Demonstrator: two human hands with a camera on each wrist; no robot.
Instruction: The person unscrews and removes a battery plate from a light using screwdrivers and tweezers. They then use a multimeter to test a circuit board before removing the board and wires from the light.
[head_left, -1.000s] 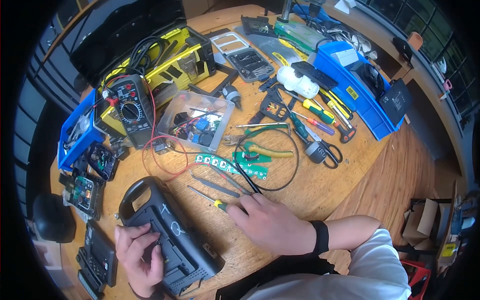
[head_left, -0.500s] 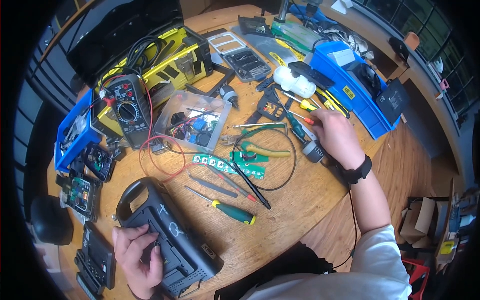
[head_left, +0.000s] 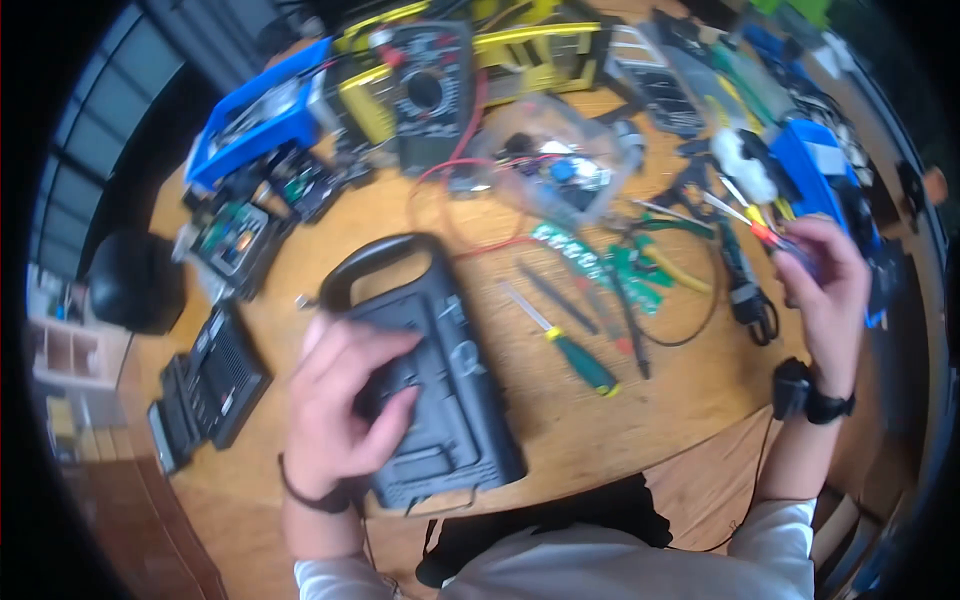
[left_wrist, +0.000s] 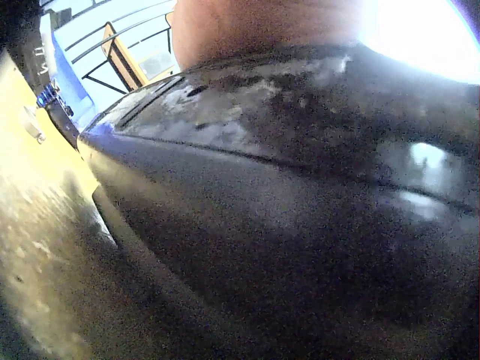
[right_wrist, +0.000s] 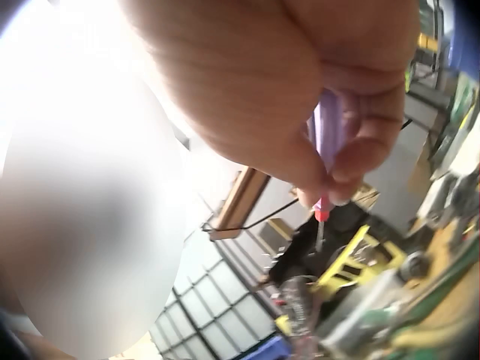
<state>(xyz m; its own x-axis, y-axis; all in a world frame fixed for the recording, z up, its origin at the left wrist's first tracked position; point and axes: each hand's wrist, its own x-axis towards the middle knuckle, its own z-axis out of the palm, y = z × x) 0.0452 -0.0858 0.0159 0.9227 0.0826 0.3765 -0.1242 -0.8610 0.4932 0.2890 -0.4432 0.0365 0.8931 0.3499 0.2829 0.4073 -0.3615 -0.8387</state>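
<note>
- The right hand [head_left: 828,268] grips a screwdriver [head_left: 803,258], thumb and fingers wrapped about its purple handle, near the table's right edge
- In the right wrist view the same handle sits inside the fingers, with its red collar and thin shaft sticking out past the fingertips
- In the head view that shaft points away from the person and to the left
- The left hand [head_left: 345,395] lies on a black case [head_left: 468,390], fingers loosely bent over its recessed face and thumb apart from them, resting there rather than wrapped round it
- The case lies on the wooden table [head_left: 660,420] near the person, its loop handle at the far end, pale marks drawn along its right side
- The left wrist view is mostly filled by a dark, glossy surface, with skin at the top
- Right of the case lies a green-and-yellow screwdriver [head_left: 588,368], with grey tweezers [head_left: 557,297] and a black probe [head_left: 637,335] near it
- Beyond these are green circuit boards [head_left: 637,280] and a clear plastic box [head_left: 612,190] of parts
- A multimeter [head_left: 424,92] stands farther back, blurred, a red lead looping near it
- Left of the case lies a flat black device [head_left: 228,375]
</note>
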